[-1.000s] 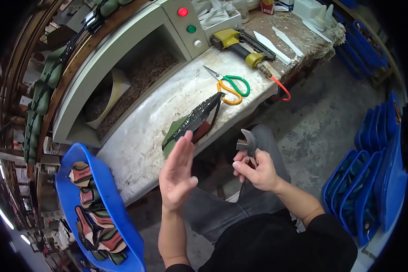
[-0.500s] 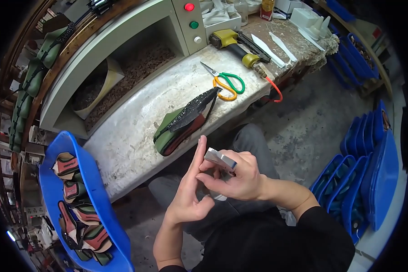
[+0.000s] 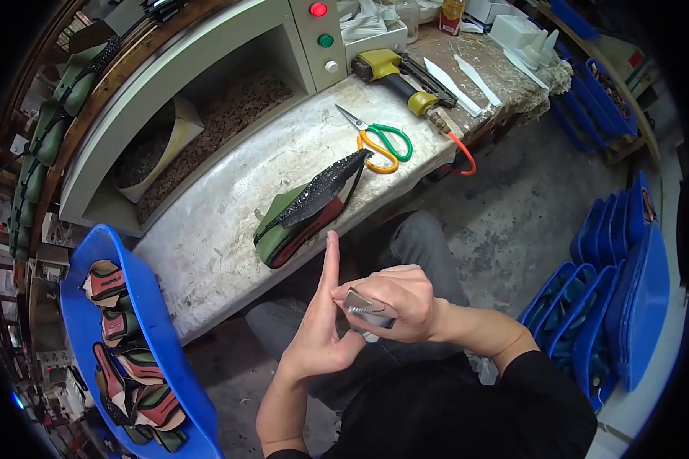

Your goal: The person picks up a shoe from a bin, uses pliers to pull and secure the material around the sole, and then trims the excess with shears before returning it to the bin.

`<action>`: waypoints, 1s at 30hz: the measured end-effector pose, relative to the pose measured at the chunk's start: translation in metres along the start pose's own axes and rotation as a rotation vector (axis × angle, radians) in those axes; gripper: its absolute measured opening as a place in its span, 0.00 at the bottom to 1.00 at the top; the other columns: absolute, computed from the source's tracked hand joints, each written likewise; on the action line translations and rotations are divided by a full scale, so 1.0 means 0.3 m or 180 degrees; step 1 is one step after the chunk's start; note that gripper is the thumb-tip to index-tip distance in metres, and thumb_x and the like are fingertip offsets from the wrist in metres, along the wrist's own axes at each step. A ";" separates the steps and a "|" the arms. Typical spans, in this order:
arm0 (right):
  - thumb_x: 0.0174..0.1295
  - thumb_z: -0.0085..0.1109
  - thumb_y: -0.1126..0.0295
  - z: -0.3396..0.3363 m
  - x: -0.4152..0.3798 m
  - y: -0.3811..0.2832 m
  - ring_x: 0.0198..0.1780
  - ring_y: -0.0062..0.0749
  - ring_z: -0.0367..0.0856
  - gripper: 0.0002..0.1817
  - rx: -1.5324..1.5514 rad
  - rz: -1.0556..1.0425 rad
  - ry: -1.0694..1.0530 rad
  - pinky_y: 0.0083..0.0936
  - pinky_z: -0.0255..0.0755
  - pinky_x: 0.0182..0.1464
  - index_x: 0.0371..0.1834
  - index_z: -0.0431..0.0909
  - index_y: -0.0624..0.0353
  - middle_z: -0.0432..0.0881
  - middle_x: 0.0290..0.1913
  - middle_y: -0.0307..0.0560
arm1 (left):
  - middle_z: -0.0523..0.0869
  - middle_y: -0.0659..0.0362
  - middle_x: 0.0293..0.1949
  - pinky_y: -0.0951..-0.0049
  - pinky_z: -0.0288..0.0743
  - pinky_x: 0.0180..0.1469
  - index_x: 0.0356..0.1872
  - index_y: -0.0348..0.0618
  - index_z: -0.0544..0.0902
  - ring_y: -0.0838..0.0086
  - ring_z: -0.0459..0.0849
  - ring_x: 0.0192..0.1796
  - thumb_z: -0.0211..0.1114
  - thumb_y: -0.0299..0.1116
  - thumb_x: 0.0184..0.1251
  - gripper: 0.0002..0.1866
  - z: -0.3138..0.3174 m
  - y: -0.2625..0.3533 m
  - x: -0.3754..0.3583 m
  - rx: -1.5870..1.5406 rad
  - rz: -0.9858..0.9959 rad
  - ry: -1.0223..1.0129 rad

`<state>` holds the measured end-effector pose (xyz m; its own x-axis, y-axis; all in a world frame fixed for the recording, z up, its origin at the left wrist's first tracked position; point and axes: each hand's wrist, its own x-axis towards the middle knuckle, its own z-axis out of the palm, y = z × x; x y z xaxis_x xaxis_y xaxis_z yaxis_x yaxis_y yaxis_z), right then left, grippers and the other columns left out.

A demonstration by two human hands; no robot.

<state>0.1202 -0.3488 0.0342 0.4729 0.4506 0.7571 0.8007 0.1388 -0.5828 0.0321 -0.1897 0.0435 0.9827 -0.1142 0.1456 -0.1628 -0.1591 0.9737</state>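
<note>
My left hand [image 3: 312, 340] is raised over my lap with its fingers stretched out flat, holding nothing. Against its palm side, my right hand [image 3: 404, 300] is closed around metal pincers [image 3: 367, 304] with a ridged, tooth-edged head. The right fingers hide most of the pincers' handles. Just beyond my left fingertips, a green shoe [image 3: 314, 200] with a black glittery upper and reddish-brown insole lies on the bench [image 3: 207, 256]. Scissors [image 3: 362, 125] with one green and one orange handle lie past the shoe's strap end, slightly parted.
A yellow-and-black air stapler [image 3: 394, 76] with a red hose rests farther right. White strips [image 3: 452, 86] lie beside it. A blue bin [image 3: 142, 294] of shoe parts stands at left, stacked blue bins [image 3: 635, 306] at right. An arched machine [image 3: 191, 57] borders the bench's back.
The pincers have turned in my right hand, so their ridged head now faces up and nearer. My left hand stays flat, a little lower. The view has shifted slightly.
</note>
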 end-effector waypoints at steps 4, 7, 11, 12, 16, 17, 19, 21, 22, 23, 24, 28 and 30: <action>0.51 0.74 0.84 -0.014 0.022 0.015 0.26 0.30 0.84 0.21 -0.0161 -0.0197 -0.0227 0.22 0.75 0.27 0.50 0.84 0.64 0.92 0.37 0.43 | 0.42 0.38 0.91 0.57 0.43 0.90 0.89 0.30 0.40 0.51 0.42 0.92 0.58 0.18 0.43 0.64 0.002 -0.014 -0.008 -0.0028 -0.0173 -0.0144; 0.52 0.73 0.84 -0.020 0.021 0.022 0.25 0.32 0.84 0.20 -0.0281 -0.0294 -0.0380 0.21 0.75 0.26 0.50 0.84 0.66 0.93 0.38 0.46 | 0.41 0.39 0.91 0.57 0.42 0.90 0.89 0.30 0.40 0.52 0.39 0.93 0.59 0.17 0.44 0.63 0.011 -0.039 -0.025 -0.0071 -0.0312 -0.0301; 0.55 0.73 0.82 0.001 -0.007 0.066 0.26 0.27 0.82 0.16 -0.0314 0.0313 0.0092 0.21 0.72 0.26 0.48 0.83 0.64 0.91 0.38 0.45 | 0.45 0.40 0.91 0.59 0.49 0.89 0.90 0.33 0.39 0.53 0.54 0.90 0.61 0.16 0.49 0.63 0.018 -0.063 -0.043 -0.0935 -0.0324 0.0104; 0.57 0.72 0.82 -0.012 -0.007 0.058 0.26 0.25 0.81 0.16 -0.0236 0.1004 0.0029 0.20 0.72 0.28 0.49 0.82 0.63 0.91 0.38 0.45 | 0.45 0.40 0.91 0.59 0.49 0.89 0.90 0.33 0.39 0.53 0.54 0.90 0.61 0.16 0.49 0.63 0.014 -0.061 -0.043 -0.0922 -0.0323 0.0117; 0.65 0.70 0.81 -0.077 -0.022 0.070 0.26 0.18 0.78 0.15 0.0677 0.2446 0.0221 0.17 0.71 0.30 0.52 0.77 0.62 0.87 0.34 0.40 | 0.61 0.39 0.87 0.60 0.62 0.84 0.88 0.32 0.54 0.54 0.72 0.83 0.60 0.14 0.59 0.51 -0.009 -0.037 -0.049 -0.0865 -0.0013 0.0457; 0.65 0.70 0.81 -0.083 -0.027 0.073 0.26 0.18 0.78 0.15 0.0682 0.2436 0.0243 0.17 0.71 0.30 0.52 0.77 0.62 0.87 0.34 0.40 | 0.72 0.39 0.80 0.61 0.69 0.79 0.82 0.29 0.64 0.56 0.80 0.75 0.60 0.15 0.65 0.41 -0.036 -0.039 -0.054 -0.0518 -0.0159 0.0424; 0.67 0.70 0.80 -0.096 -0.037 0.093 0.26 0.19 0.78 0.16 0.0748 0.2493 0.0207 0.17 0.71 0.30 0.54 0.76 0.63 0.86 0.34 0.39 | 0.82 0.39 0.73 0.61 0.76 0.73 0.77 0.27 0.74 0.57 0.87 0.67 0.61 0.16 0.70 0.31 -0.104 -0.036 -0.060 -0.0164 -0.0261 0.0380; 0.68 0.70 0.80 -0.105 -0.050 0.099 0.26 0.19 0.77 0.17 0.0818 0.2574 0.0148 0.17 0.71 0.30 0.56 0.75 0.64 0.84 0.33 0.39 | 0.91 0.45 0.58 0.63 0.80 0.63 0.61 0.28 0.86 0.62 0.89 0.57 0.62 0.21 0.79 0.15 -0.156 -0.016 -0.080 0.0060 -0.1838 0.1157; 0.68 0.70 0.80 -0.110 -0.053 0.096 0.26 0.19 0.77 0.17 0.0811 0.2569 0.0147 0.17 0.71 0.30 0.56 0.75 0.64 0.84 0.33 0.39 | 0.92 0.47 0.53 0.65 0.81 0.58 0.58 0.30 0.87 0.63 0.88 0.51 0.64 0.22 0.77 0.13 -0.191 -0.108 -0.102 0.0781 -0.1084 0.1381; 0.70 0.69 0.78 -0.115 -0.057 0.092 0.26 0.19 0.77 0.16 0.0877 0.2631 0.0051 0.17 0.72 0.30 0.56 0.75 0.64 0.84 0.33 0.39 | 0.92 0.49 0.49 0.66 0.81 0.53 0.55 0.31 0.89 0.64 0.88 0.45 0.67 0.23 0.76 0.12 -0.212 -0.204 -0.120 0.1490 -0.0314 0.1586; 0.72 0.68 0.77 -0.118 -0.060 0.088 0.26 0.19 0.77 0.15 0.0943 0.2692 -0.0041 0.17 0.72 0.31 0.56 0.75 0.64 0.84 0.33 0.39 | 0.92 0.49 0.49 0.66 0.81 0.53 0.55 0.31 0.89 0.64 0.88 0.45 0.67 0.23 0.76 0.12 -0.197 -0.171 -0.063 0.1489 -0.0307 0.1588; 0.76 0.65 0.74 -0.125 -0.054 0.072 0.27 0.21 0.78 0.11 0.1122 0.2909 -0.0318 0.19 0.73 0.31 0.55 0.75 0.65 0.84 0.33 0.40 | 0.93 0.50 0.55 0.62 0.84 0.60 0.56 0.35 0.91 0.57 0.91 0.54 0.70 0.19 0.64 0.18 -0.182 -0.153 0.173 0.2490 0.0609 0.2047; 0.77 0.63 0.72 -0.123 -0.038 0.063 0.27 0.23 0.80 0.10 0.1231 0.3078 -0.0537 0.22 0.73 0.33 0.53 0.76 0.65 0.85 0.30 0.41 | 0.92 0.50 0.60 0.60 0.83 0.66 0.58 0.36 0.91 0.56 0.90 0.60 0.71 0.18 0.59 0.23 -0.206 -0.259 0.207 0.2631 0.0792 0.1606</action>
<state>0.1434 -0.3838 0.0255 0.7664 0.6322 -0.1136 -0.0758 -0.0865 -0.9934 0.1111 -0.1240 -0.0122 0.8034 0.1622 0.5729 -0.1907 -0.8413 0.5057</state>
